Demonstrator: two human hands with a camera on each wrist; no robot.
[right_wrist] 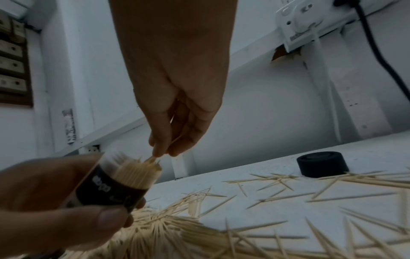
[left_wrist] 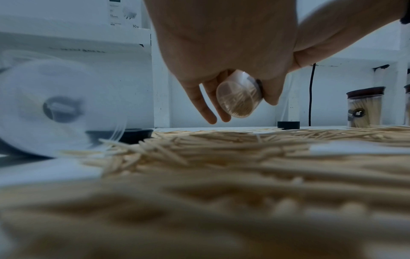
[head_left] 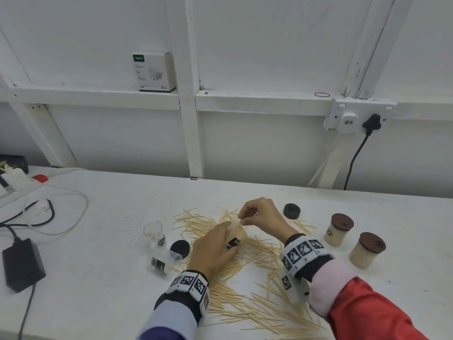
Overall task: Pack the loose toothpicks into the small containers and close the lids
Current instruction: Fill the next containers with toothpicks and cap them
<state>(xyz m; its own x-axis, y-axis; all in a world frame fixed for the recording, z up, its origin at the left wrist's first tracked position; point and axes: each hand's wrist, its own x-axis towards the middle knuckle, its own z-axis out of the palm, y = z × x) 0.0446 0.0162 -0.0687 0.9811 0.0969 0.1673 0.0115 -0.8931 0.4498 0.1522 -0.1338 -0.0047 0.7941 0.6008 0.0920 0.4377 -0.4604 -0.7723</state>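
While pale wooden toothpicks (head_left: 247, 285) lie scattered across the white counter (head_left: 103, 278), the person's left hand (head_left: 213, 249) grasps a small clear plastic container with a dark label (right_wrist: 124, 184), tilted above the heap and already packed with toothpicks. Just above its open mouth, the right hand (head_left: 262, 214) pinches a few toothpicks between thumb and fingertips (right_wrist: 159, 150), their tips touching the bundle inside. Seen from the left wrist, the container's round clear base (left_wrist: 237, 99) shows between the curled fingers. To the left of the heap, one empty clear container (head_left: 154, 233) stands upright and another (head_left: 163, 262) lies on its side, with a black round lid (head_left: 180, 248) between them and the left hand. A second black lid (head_left: 292, 211) rests on the counter beyond the right hand. Well to the right, two filled containers closed with dark brown lids (head_left: 339, 229) (head_left: 367, 250) stand upright near each other. At the counter's left edge sit a black power adapter (head_left: 22, 263) and loose cables (head_left: 49, 212).
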